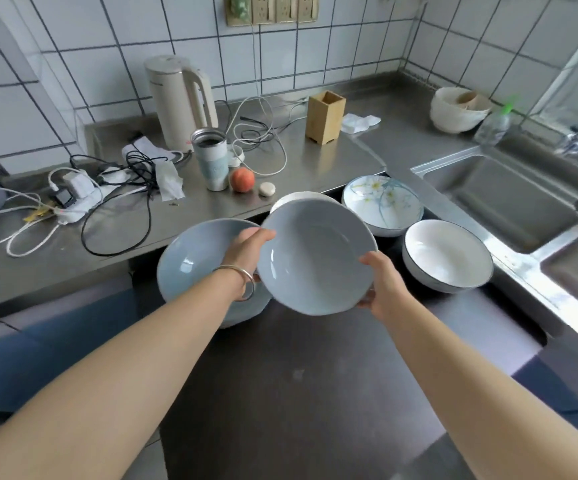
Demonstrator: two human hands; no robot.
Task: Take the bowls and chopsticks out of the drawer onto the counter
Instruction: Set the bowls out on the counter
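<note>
Bright, even daylight, coming from the right/window side. Strong glare on the steel rim of the sink (pixel 509 268) at right; softer sheen across the brushed stainless steel table (pixel 315 161). Small specular highlights inside the pale blue-grey ceramic bowl (pixel 315 261) at centre. Shadows soft; the dark drawer interior (pixel 280 375) is dim, low detail. Wide-angle distortion: white wall tiles (pixel 73 64) w/ grid lines bowing, forearms stretched at bottom corners. Far right edge smeared & blurry; centre reasonably sharp, slight compression softness overall.
</note>
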